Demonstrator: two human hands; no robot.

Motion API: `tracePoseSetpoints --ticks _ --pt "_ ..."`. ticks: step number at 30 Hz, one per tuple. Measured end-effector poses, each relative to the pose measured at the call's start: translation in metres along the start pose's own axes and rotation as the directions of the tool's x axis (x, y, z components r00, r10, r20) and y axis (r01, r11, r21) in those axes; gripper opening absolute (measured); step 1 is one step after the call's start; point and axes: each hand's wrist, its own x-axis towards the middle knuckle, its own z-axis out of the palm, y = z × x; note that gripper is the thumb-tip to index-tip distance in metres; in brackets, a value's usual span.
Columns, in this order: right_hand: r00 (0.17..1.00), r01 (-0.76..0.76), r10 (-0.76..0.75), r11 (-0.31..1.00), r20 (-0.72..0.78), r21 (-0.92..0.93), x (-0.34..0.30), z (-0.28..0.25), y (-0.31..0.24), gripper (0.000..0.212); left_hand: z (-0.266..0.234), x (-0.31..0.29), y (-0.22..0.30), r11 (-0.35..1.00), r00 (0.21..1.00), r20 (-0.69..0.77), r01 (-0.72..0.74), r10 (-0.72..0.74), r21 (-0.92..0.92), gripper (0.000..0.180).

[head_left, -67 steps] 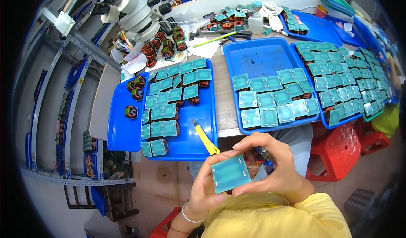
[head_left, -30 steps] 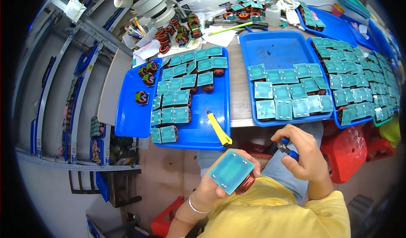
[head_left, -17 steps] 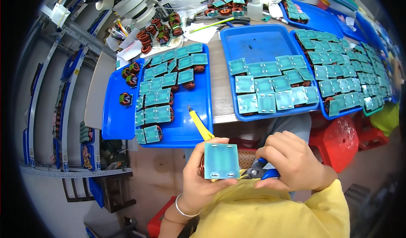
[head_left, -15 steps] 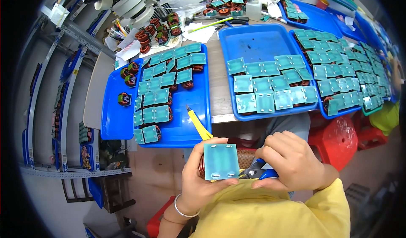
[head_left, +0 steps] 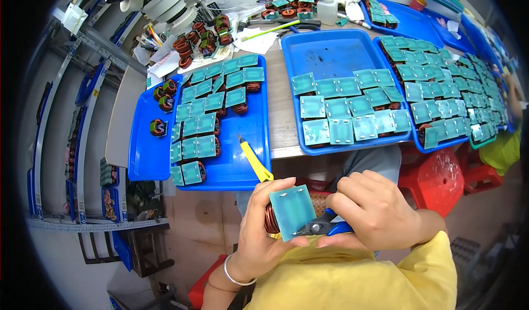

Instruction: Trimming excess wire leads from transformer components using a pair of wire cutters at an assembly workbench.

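Observation:
My left hand (head_left: pixel 257 235) is closed round a copper-wound coil (head_left: pixel 271 219) with a square green circuit board (head_left: pixel 293 208) on its face. The board is tilted, its shiny solder joints turned up. In my right hand (head_left: pixel 380 211) is a pair of flush cutters (head_left: pixel 326 227) with blue handles. Their dark jaws lie against the board's lower right corner, at a solder joint; whether the blades are closed on a lead I cannot tell. Just above my left hand, a yellow-handled knife (head_left: pixel 252 158) rests across the front of a blue tray (head_left: pixel 237 169).
Rows of board-topped coils (head_left: pixel 199 147) fill much of that tray. Another blue tray (head_left: pixel 325 51) holds more on the right, with further loaded trays beyond. A microscope (head_left: pixel 165 1), loose coils and hand tools stand at the back. Red stools (head_left: pixel 435 178) are below the bench.
My left hand has tilted the board. The cutters have moved left from beside the board's lower right corner onto that corner's solder joint. The view has shifted slightly.

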Motion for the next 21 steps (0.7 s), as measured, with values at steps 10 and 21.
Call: tracePoseSetpoints --ticks 10,21 --pt "1.000 0.001 -0.001 1.000 0.008 -0.023 -0.002 -0.003 -0.001 0.048 -0.004 0.008 0.008 0.974 0.989 0.077 -0.136 0.124 0.182 0.077" --pt "0.999 -0.023 0.023 0.999 -0.039 -0.023 -0.020 0.001 0.005 0.041 0.004 0.022 0.016 0.917 0.953 0.207 -0.277 0.222 0.289 0.073"
